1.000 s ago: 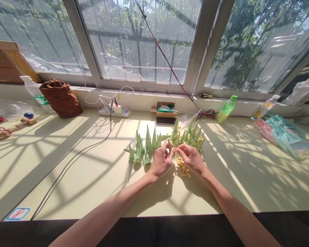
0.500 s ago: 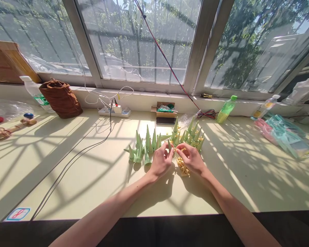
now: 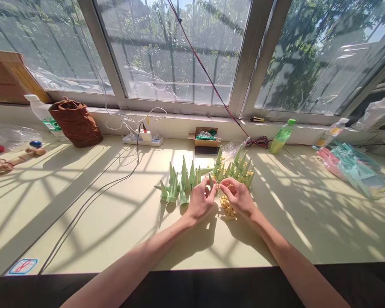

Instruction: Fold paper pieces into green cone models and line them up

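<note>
My left hand (image 3: 200, 200) is closed around a small green cone (image 3: 211, 180), its tip pointing up. Facing it, my right hand (image 3: 240, 197) pinches thumb and finger together close to the cone; whatever is between them is too small to make out. Below my right hand lies a heap of small yellow pieces (image 3: 228, 210). Several plain green cones (image 3: 184, 185) stand left of my hands, with one or more lying on their side. Behind my right hand is a cluster of green cones (image 3: 240, 164) with yellow bits among them.
A small open cardboard box (image 3: 207, 133) and a black phone-like slab (image 3: 206, 150) sit at the back. A power strip (image 3: 154, 141) trails a black cable across the table (image 3: 115, 231). Bottles, a brown pouch (image 3: 75, 124) and plastic bags (image 3: 356, 167) stand farther out.
Both hands stay in almost the same place, with only slight finger movement at the cone. The things on the table have not visibly moved.
</note>
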Demonstrator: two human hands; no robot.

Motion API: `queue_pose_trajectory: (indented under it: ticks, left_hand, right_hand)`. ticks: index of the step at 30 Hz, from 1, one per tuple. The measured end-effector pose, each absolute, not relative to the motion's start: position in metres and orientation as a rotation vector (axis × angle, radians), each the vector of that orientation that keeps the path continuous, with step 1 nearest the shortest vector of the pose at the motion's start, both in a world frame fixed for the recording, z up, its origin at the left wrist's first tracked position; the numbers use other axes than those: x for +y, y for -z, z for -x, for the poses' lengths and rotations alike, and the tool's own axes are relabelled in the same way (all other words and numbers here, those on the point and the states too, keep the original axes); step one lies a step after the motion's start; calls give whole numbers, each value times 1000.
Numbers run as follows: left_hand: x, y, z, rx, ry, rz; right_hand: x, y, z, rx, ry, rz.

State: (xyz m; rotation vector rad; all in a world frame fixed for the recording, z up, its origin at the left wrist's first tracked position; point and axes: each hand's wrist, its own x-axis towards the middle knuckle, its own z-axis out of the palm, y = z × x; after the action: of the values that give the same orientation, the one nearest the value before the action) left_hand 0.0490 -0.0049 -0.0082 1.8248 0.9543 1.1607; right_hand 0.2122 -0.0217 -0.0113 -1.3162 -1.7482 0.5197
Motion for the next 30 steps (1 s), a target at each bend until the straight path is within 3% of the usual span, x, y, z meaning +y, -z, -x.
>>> queue_pose_trajectory:
  ticks: [30]
  left_hand:
    - [-5,9,-49,966,-1163,-1798]
  right_hand:
    - [-23,12,-212,-1791,-490,1300]
